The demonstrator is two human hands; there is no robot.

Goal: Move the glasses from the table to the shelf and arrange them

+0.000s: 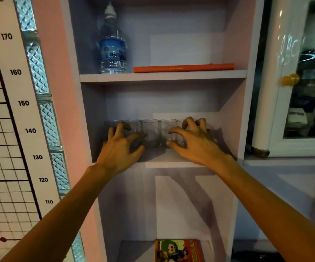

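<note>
Several clear glasses stand side by side in a row on the middle shelf (171, 164) of a pale cupboard. The middle glass (150, 133) and the one to its right (169, 125) are free of my hands. My left hand (119, 148) curls over the left end of the row, with its fingers around the second glass (134, 125) and in front of the leftmost glass (112, 122). My right hand (194, 142) wraps the glass at the right end (183, 143), which it mostly hides. The table is out of view.
On the shelf above stand a water bottle (113, 44) and a flat orange book (183, 68). A colourful book (177, 250) lies on the lowest shelf. A height chart (20, 103) and glass blocks (45, 110) are on the left wall, and a white-framed window (277, 91) is at the right.
</note>
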